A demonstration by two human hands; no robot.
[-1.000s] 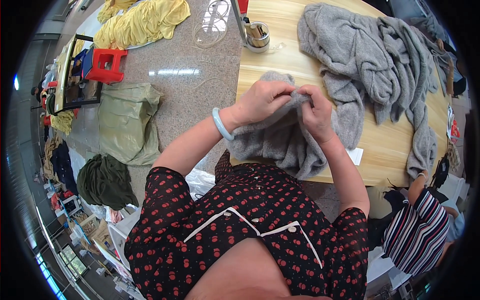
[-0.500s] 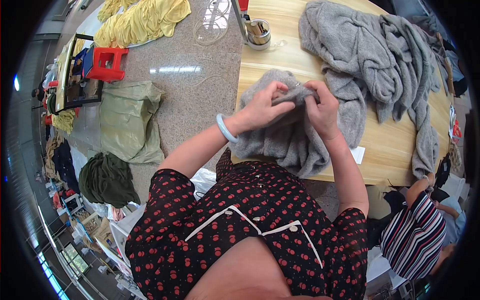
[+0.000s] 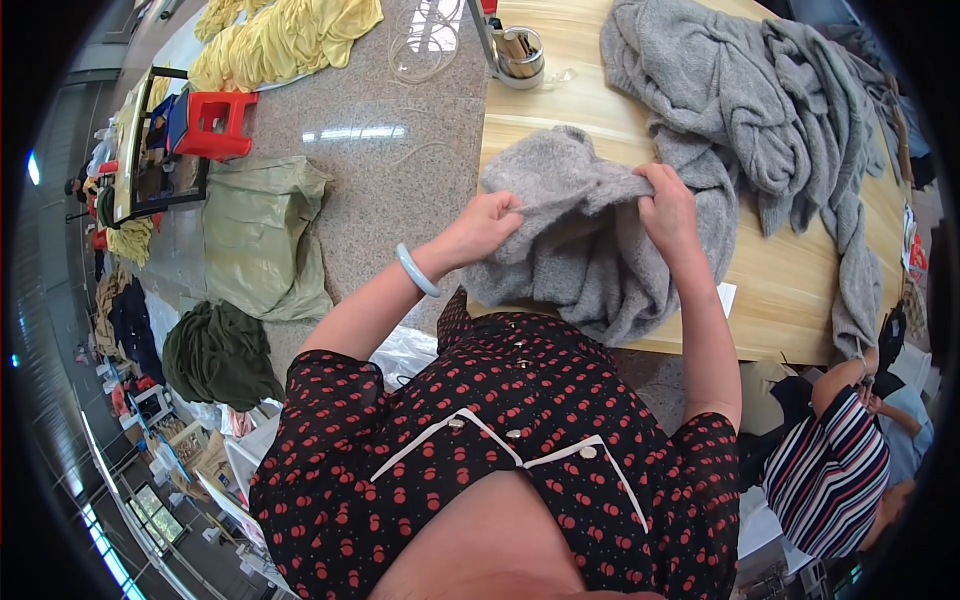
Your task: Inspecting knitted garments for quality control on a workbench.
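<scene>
A fuzzy grey knit garment (image 3: 560, 240) lies bunched at the near left part of the wooden table, partly hanging over its front edge. My left hand (image 3: 484, 228), below a pale blue bangle (image 3: 417, 270), pinches the garment's left edge with fingers closed. My right hand (image 3: 668, 205) grips the same edge farther right. Between both hands the knit is stretched into a band, with loose folds hanging under it. The garment's exact part cannot be made out.
Behind it on the wooden table (image 3: 775, 295) lies a heap of grey knitwear (image 3: 710, 90). A metal cup of tools (image 3: 520, 62) stands at the far left corner. On the floor are a red stool (image 3: 218, 125), a green sack (image 3: 265, 235) and dark green cloth (image 3: 215, 355). A co-worker in stripes (image 3: 830, 465) is at right.
My hands have moved apart, the left one toward the left and down, the right one slightly right. The garment's edge between them has gone from bunched to stretched.
</scene>
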